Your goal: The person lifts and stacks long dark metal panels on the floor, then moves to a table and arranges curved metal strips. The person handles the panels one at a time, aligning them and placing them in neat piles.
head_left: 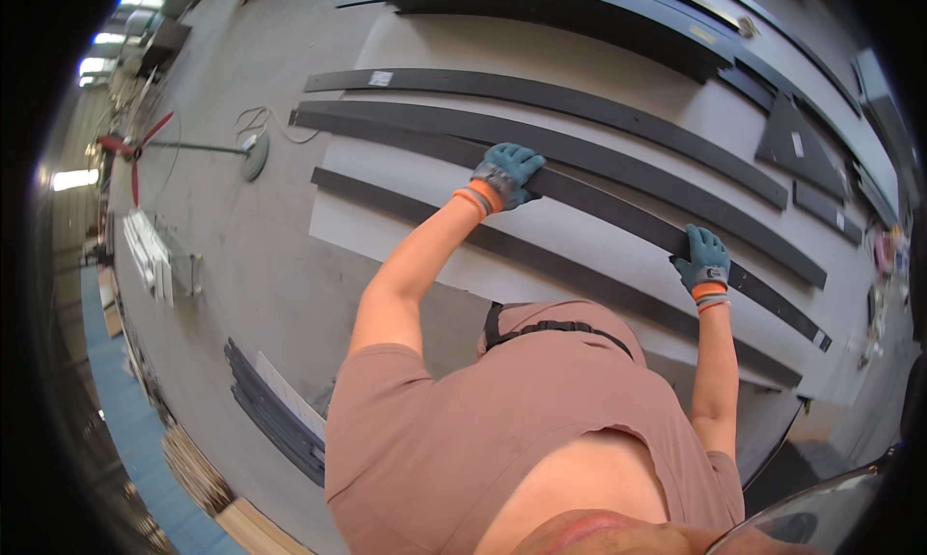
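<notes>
I lean over a long, thin, dark curved strip (pixel 608 207) that lies on a white sheet (pixel 386 236) on the grey floor. Both of my hands wear teal gloves with orange cuffs. My left hand (pixel 507 173) grips the strip near its middle, fingers curled over its far edge. My right hand (pixel 705 257) holds the same strip farther to the right, fingers over it. Another dark strip (pixel 406 204) lies just nearer to me, and two more (pixel 579 101) lie beyond.
A pile of long dark strips (pixel 579 4) lies at the far edge, with a dark triangular piece (pixel 792 140) at the right. A red fan on a stand (pixel 130 149) and a cable (pixel 261 120) are at the left. Stacked dark strips (pixel 275 420) lie at lower left.
</notes>
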